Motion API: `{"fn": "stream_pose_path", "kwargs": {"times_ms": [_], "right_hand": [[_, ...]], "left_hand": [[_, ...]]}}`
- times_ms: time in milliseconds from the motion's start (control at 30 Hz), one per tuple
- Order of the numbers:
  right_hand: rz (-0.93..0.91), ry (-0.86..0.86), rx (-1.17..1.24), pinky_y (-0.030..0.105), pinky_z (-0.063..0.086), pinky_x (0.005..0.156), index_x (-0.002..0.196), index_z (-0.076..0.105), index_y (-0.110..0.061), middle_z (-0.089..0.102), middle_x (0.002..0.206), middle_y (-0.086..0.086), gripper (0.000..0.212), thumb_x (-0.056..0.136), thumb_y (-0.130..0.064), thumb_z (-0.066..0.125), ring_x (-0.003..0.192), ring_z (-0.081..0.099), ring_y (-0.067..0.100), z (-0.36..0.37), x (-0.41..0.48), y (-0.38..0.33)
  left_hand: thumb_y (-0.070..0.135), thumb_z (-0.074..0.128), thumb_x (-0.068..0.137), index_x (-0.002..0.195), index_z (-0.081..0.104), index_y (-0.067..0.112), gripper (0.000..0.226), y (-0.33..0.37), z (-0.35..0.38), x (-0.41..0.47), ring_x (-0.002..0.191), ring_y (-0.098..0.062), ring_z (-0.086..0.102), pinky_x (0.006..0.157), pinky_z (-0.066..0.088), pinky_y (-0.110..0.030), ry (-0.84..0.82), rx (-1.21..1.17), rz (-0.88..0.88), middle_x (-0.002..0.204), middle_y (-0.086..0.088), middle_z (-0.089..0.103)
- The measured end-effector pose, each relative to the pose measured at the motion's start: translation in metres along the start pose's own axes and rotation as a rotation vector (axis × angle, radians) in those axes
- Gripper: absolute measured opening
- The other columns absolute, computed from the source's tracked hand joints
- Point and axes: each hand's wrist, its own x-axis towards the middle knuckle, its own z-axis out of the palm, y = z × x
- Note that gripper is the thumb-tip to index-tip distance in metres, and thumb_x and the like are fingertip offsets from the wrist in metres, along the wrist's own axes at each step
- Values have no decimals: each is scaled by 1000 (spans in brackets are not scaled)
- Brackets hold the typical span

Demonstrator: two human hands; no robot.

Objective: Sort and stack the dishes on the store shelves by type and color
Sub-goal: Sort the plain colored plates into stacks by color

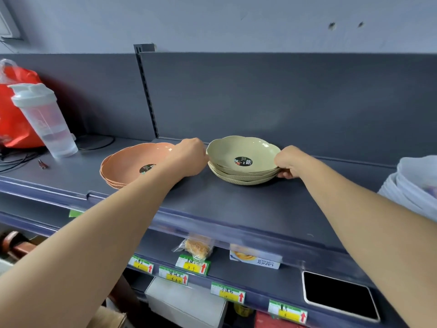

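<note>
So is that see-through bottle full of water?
No, only partly full. The bottle stands upright on the shelf, and the water line sits low, below its middle.

Reaches forward with both bare arms, nearly straight, to either side of the stack of green plates [236, 147]. Curls the left hand [189, 157] against the stack's left rim, knuckles up, fingertips hidden. Grips the stack's right rim with the right hand [290, 162], fingers curled under its edge.
</note>
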Motion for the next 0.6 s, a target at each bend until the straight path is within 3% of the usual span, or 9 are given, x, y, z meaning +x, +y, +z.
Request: {"fn": "stream_pose_path", "kwargs": {"times_ms": [100, 267, 433, 533, 600], "right_hand": [[31, 33, -45, 8, 29, 29, 100, 54, -6, 57, 72, 11, 23, 90, -1, 34, 47, 54, 18, -15, -16, 15], [41, 38, -107, 12, 27, 33, 94, 54, -6, 59, 64, 12, 23, 89, -2, 31, 45, 54, 17, -32, -41, 34], [-44, 202, -179, 22, 36, 43, 68, 50, -7, 58, 56, 10, 29, 91, -24, 45, 44, 51, 22, -46, -66, 38], [-106, 328, -200, 24, 38, 48, 60, 46, -8, 56, 57, 7, 34, 90, -24, 51, 54, 53, 26, -61, -82, 36], [-118, 406, -237, 27, 34, 50, 59, 39, -10, 48, 61, 5, 37, 91, -24, 53, 64, 51, 29, -75, -94, 36]], "left_hand": [[24, 45, 94, 67, 43, 8, 31, 13, 6, 6, 67, -28, 41, 48, 27, -26, -26, -55, -10, 65, -4, 43], [20, 47, 92, 58, 31, 11, 39, 34, 14, 4, 51, -19, 30, 47, 23, -25, -129, -97, 9, 60, -3, 36], [9, 47, 90, 61, 32, 11, 33, 57, 12, -4, 75, -29, 44, 55, 32, -27, -33, 30, 86, 70, -5, 42], [14, 49, 91, 62, 35, 10, 32, 86, 9, -7, 75, -31, 44, 51, 29, -27, -15, -22, 198, 68, -5, 42], [20, 50, 92, 71, 47, 6, 25, 111, 10, -11, 75, -31, 47, 54, 34, -27, -11, -95, 301, 72, -5, 49]]}}
